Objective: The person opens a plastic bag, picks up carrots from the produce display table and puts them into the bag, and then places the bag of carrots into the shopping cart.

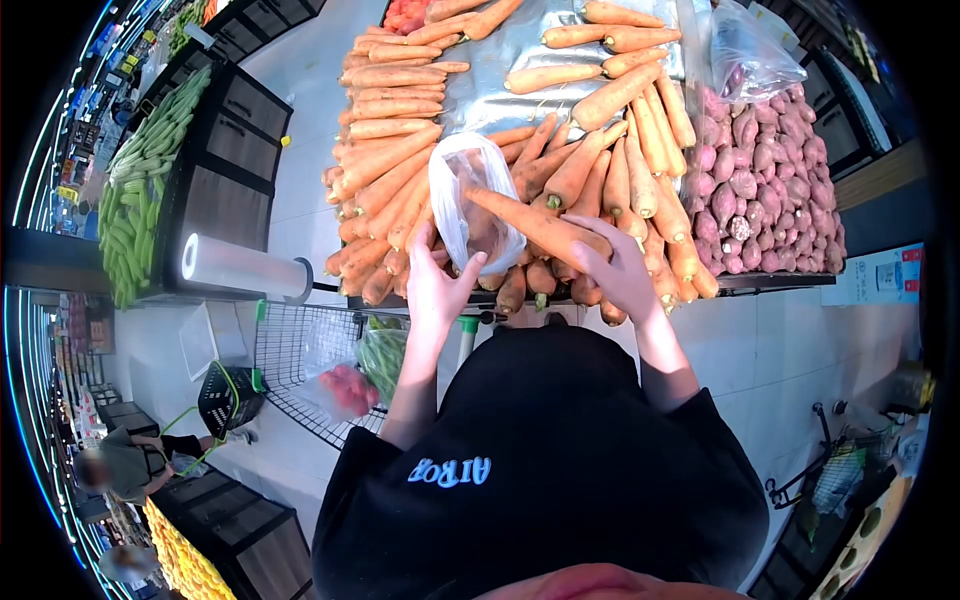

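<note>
Premises are a supermarket produce section. Directly ahead of the hands a display stand carries loose carrots (400, 160) heaped in bulk, with purple sweet potatoes (770, 190) piled to the right of the hands; to the left stand a roll of plastic produce bags (240, 267) and a dark bin of green cucumbers (140, 190). Below the left hand a wire shopping cart (300, 370) holds bagged vegetables, and farther left a green hand basket (228, 398) sits on the tiled aisle floor.
</note>
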Demonstrator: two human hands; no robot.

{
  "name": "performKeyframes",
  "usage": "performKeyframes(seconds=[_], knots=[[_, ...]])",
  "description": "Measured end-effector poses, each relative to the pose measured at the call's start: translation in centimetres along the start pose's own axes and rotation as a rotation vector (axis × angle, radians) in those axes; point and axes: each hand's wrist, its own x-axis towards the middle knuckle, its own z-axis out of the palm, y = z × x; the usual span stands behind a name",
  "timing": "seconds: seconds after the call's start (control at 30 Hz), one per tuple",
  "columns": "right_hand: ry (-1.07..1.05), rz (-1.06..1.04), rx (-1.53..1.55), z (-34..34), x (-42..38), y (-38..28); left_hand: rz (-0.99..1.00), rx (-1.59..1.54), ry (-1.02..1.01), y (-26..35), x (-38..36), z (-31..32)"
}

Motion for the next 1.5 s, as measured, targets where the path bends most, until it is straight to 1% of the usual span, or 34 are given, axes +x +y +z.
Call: performKeyframes(seconds=[0.07,0.1,0.13,0.17,0.23,0.27,0.33,0.37,0.4,0.43,0.47,0.5,0.53,0.57,0.67,0.77,0.8,0.9,0.93,0.97,1.03,1.07,1.13,1.2,1.23,1.3,1.33,1.4,1.5], knots=[[0.124,-0.127,-0.223,1.6,1.4,-0.1,-0.025,-0.182,-0.055,0.0,0.0,0.6],[0.126,-0.148,-0.274,2.4,2.4,0.1,-0.039,-0.273,-0.084,0.2,0.0,0.7],[0.128,-0.168,-0.326,3.0,3.6,0.4,-0.019,-0.226,-0.078,0.3,0.0,0.8],[0.129,-0.189,-0.379,3.7,4.7,0.6,-0.046,-0.223,-0.082,0.3,0.1,0.8],[0.126,-0.152,-0.51,4.9,6.5,0.6,-0.102,-0.212,-0.086,0.1,0.5,0.9],[0.124,-0.134,-0.574,5.7,7.2,0.7,-0.104,-0.256,-0.072,-0.3,0.8,1.2],[0.179,-0.24,-0.663,7.7,8.0,2.2,-0.11,-0.342,-0.048,-1.7,1.4,1.8],[0.208,-0.292,-0.708,8.3,8.3,2.8,-0.109,-0.454,-0.034,-2.2,1.6,2.1],[0.057,-0.208,-0.787,8.7,7.8,2.6,-0.107,-0.566,-0.021,-2.5,1.8,2.2],[0.064,-0.379,-0.784,9.2,7.6,3.9,-0.106,-0.679,-0.009,-2.8,2.1,2.4],[0.003,-0.323,-0.782,9.3,7.1,5.2,-0.076,-0.637,0.02,-3.4,2.2,2.4],[-0.057,-0.267,-0.781,9.4,6.6,5.3,-0.101,-0.703,0.053,-3.0,2.4,2.2],[-0.04,-0.236,-0.823,9.3,6.1,5.1,-0.11,-0.753,0.04,-2.7,2.5,1.8],[-0.013,-0.287,-0.771,9.1,5.9,5.5,-0.122,-0.803,0.024,-2.5,2.5,1.3],[0.083,-0.454,-0.659,8.5,5.3,6.5,-0.184,-0.816,0.027,-2.0,2.9,0.7],[-0.02,-0.523,-0.59,8.2,4.7,6.8,-0.156,-0.879,-0.01,-2.8,3.1,1.3],[-0.03,-0.54,-0.491,8.2,4.5,6.0,-0.143,-0.881,0.0,-2.6,3.1,1.4],[0.015,-0.531,-0.423,6.8,4.6,4.3,-0.11,-0.894,0.041,-2.0,2.6,1.4],[0.091,-0.503,-0.441,6.1,4.7,3.7,-0.104,-0.904,0.062,-1.8,2.3,1.4],[0.161,-0.544,-0.507,5.1,5.3,4.2,-0.097,-0.913,0.082,-1.7,2.0,1.3],[0.435,-0.643,-0.752,3.6,6.1,4.1,-0.148,-0.96,0.07,-1.2,1.1,0.7],[0.418,-0.576,-0.853,2.7,6.6,4.8,-0.141,-0.966,0.086,-1.3,0.6,0.7],[0.421,-0.512,-0.959,2.3,7.0,5.6,-0.109,-0.961,0.096,-1.8,-0.1,0.5],[0.387,-0.473,-1.017,2.1,7.6,6.5,-0.153,-0.904,0.081,-1.8,-1.0,0.1],[0.383,-0.468,-0.986,2.1,7.7,6.9,-0.174,-0.876,0.073,-1.8,-1.3,0.0],[0.372,-0.461,-0.926,1.9,7.9,7.2,-0.151,-0.907,0.078,-1.5,-1.5,-0.1],[0.376,-0.462,-0.943,1.7,7.9,7.1,-0.15,-0.918,0.068,-1.3,-1.6,-0.3],[0.363,-0.386,-0.905,1.4,8.0,6.6,-0.133,-0.935,0.05,-0.9,-1.7,-0.7],[0.298,-0.257,-0.807,0.7,8.2,5.5,-0.138,-0.853,0.028,-1.2,-1.8,-0.7]])
